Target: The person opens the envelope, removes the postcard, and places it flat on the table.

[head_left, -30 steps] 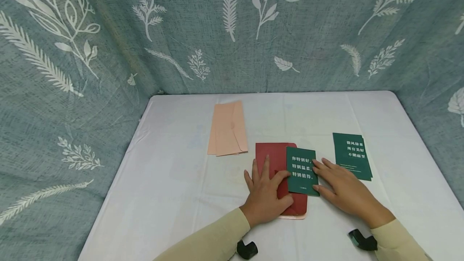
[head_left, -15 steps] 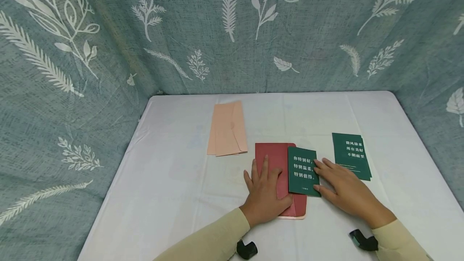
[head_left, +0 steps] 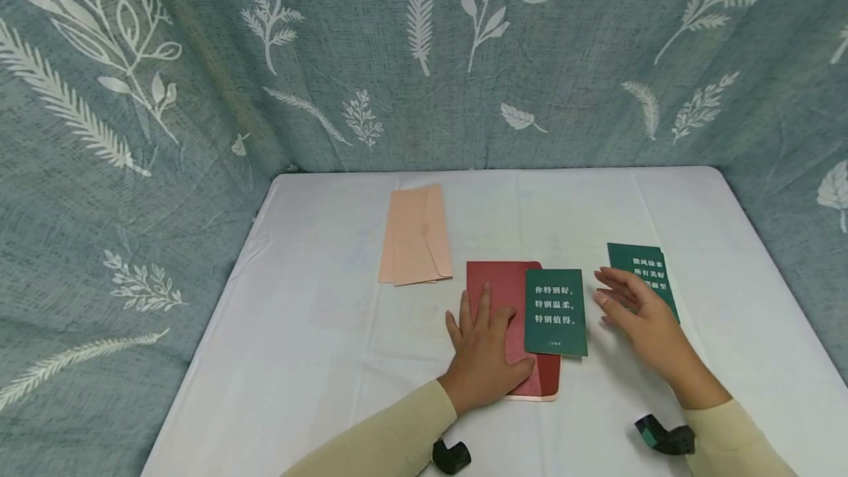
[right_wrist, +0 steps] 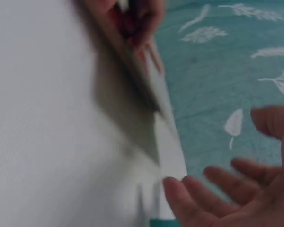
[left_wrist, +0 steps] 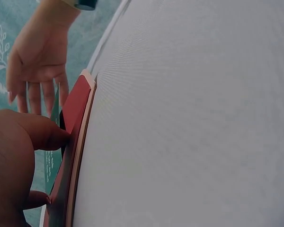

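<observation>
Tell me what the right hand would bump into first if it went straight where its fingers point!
Probably the green card just ahead, near its upper right corner. The right hand looks raised, though I can't tell how high, so it might pass over it.

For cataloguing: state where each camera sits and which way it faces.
Head: on the head, facing forward and down at the white table; left hand, right hand, sleeves show.
Left wrist: on that wrist, facing over the red stack; left hand close, right hand beyond.
Right wrist: on that wrist, facing across the white table; right hand close, left hand at top.
Both wrist views show both hands.
</observation>
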Demonstrator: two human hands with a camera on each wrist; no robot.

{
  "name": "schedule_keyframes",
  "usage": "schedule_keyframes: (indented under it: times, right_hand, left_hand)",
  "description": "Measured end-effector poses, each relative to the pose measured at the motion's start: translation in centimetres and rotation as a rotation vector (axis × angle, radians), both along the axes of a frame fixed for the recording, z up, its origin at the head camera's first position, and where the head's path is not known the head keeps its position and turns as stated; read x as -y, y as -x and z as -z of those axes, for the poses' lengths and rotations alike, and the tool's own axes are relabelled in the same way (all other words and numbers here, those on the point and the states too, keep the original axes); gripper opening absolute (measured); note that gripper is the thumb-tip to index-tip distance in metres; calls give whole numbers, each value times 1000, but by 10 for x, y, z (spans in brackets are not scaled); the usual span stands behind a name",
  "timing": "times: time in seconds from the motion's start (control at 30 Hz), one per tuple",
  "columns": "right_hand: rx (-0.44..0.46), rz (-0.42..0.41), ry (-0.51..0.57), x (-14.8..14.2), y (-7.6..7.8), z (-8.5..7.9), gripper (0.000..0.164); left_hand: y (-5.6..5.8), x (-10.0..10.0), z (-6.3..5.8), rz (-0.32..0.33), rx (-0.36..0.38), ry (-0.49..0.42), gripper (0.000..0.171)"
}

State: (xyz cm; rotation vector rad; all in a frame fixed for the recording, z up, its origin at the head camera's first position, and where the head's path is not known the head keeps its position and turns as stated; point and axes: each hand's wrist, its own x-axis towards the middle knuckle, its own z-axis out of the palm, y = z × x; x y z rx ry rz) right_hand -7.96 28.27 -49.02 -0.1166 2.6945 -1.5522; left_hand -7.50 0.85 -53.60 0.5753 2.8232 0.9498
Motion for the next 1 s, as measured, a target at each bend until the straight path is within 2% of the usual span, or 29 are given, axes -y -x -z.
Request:
schedule_keyframes:
  times: [0.13,0.3,0.53,0.73,1.0]
  right_hand:
    - [174,32,234,1,4,-4,67]
    - [298,54,356,4,9,4,73]
    - [357,70,393,13,12,17,67]
    - [351,64,432,19,14,25,61]
    - [350,85,398,21,14,26,54]
  left_hand:
    - [0,0,1,0,-1,-1,71]
    - [0,1,1,-2,-1,0,71]
    - [0,1,0,0,-5,1,72]
    - [0,1,0,4,-3,4,73]
    - [0,1,0,6,-2,6,74]
